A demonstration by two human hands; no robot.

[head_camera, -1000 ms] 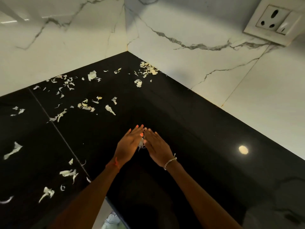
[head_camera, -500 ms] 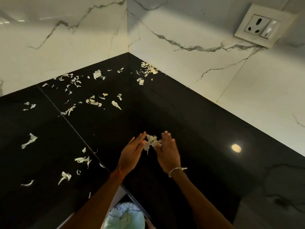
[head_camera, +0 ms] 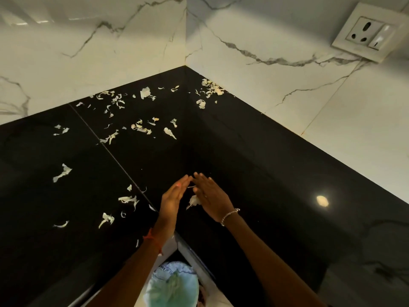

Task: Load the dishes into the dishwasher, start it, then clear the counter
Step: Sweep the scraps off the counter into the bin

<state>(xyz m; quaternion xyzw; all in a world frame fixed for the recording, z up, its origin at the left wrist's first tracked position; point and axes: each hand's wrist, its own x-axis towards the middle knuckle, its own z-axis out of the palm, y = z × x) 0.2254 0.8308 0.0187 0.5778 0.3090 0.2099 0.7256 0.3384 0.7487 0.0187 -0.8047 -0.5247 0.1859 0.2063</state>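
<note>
Pale vegetable peel scraps (head_camera: 141,129) lie scattered over the glossy black counter (head_camera: 254,173), mostly on its left half and in the far corner. My left hand (head_camera: 171,200) and my right hand (head_camera: 210,196) stand on edge near the counter's inner front corner. Their fingers are straight and the fingertips meet, forming a wedge. A small clump of scraps (head_camera: 194,200) sits pinched between the two palms. Below the hands, past the counter's edge, is a bin lined with a light bag (head_camera: 174,284), partly hidden by my forearms.
White marble-look walls meet in a corner behind the counter. A wall socket with a switch (head_camera: 371,32) is at the upper right. A little heap of scraps (head_camera: 211,88) rests against the right wall. More scraps (head_camera: 63,172) lie at the left.
My hands spread apart with scraps between them, then came back together fingertip to fingertip, nearer the counter's edge. The view tilted down, so the bin shows more.
</note>
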